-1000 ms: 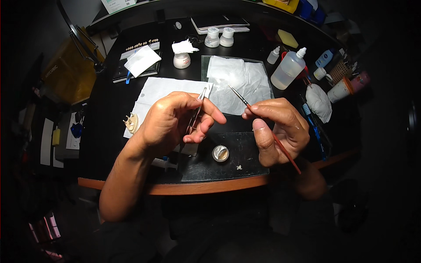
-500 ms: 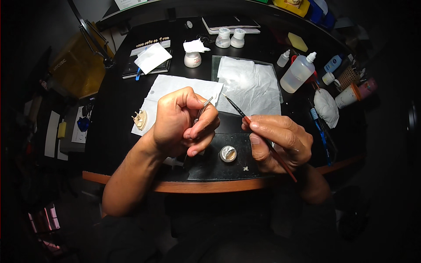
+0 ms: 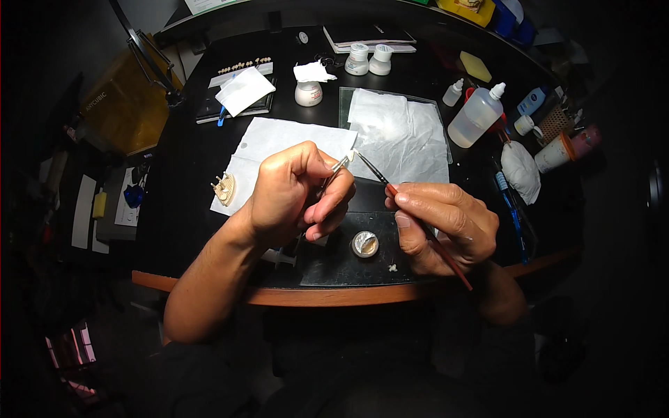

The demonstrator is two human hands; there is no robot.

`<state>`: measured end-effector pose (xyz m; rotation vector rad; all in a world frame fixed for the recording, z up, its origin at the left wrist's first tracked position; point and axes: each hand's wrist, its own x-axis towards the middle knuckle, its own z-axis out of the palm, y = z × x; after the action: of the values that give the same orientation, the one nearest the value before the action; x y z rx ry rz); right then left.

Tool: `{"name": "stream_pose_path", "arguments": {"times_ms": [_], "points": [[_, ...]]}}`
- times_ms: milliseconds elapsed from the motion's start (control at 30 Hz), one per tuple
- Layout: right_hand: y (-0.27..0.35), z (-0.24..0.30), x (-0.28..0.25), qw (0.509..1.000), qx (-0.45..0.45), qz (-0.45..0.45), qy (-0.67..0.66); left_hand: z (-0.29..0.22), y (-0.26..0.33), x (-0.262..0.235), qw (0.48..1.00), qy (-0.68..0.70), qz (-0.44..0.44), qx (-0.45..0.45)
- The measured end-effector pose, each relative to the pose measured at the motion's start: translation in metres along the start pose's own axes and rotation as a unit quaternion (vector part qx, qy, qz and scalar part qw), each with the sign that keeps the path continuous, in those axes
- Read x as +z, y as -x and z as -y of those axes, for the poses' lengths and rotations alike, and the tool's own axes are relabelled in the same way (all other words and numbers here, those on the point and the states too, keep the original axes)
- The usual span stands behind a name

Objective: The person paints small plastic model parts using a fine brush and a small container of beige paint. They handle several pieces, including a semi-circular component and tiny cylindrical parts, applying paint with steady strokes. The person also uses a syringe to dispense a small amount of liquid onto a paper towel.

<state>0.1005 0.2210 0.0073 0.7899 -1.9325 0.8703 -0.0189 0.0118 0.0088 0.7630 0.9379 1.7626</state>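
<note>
My left hand [image 3: 293, 188] is closed on slim metal tweezers [image 3: 339, 165]. At their tip sits a tiny white piece [image 3: 351, 155], tooth-like in look, though too small to make out well. Between thumb and fingers, my right hand [image 3: 449, 226] pinches a fine brush [image 3: 374, 171] with a black ferrule end and red handle. The brush tip points at the white piece and is touching it or very close; I cannot tell which. Below, between the hands, stands a small open jar [image 3: 364, 244] with a torn foil seal. A beige dental model [image 3: 224, 189] with pins rests left of my left wrist.
White paper sheets [image 3: 268, 136] and a glass plate with crumpled tissue [image 3: 401, 136] lie beyond my hands. A large squeeze bottle [image 3: 475, 118] stands right, near a small dropper bottle [image 3: 453, 93]. Further back are white jars [image 3: 368, 60] and a tooth shade row [image 3: 244, 66].
My left hand has turned slightly and shifted right, bringing the tweezers' tip and the white piece toward the brush tip. My right hand has barely moved.
</note>
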Motion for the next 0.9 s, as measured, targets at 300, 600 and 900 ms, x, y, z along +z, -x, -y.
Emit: {"name": "stream_pose_path", "arguments": {"times_ms": [300, 600, 900], "points": [[-0.001, 0.005, -0.003, 1.000, 0.002, 0.005, -0.007, 0.000, 0.001, -0.001, 1.000, 0.006, 0.003, -0.005], [-0.002, 0.007, -0.004, 0.999, -0.023, 0.004, -0.040, 0.000, 0.000, -0.004, 0.994, 0.082, 0.067, -0.005], [0.000, 0.005, -0.011, 0.999, -0.021, 0.034, -0.012, 0.000, 0.000, -0.005, 0.989, 0.119, 0.090, -0.020]]}}
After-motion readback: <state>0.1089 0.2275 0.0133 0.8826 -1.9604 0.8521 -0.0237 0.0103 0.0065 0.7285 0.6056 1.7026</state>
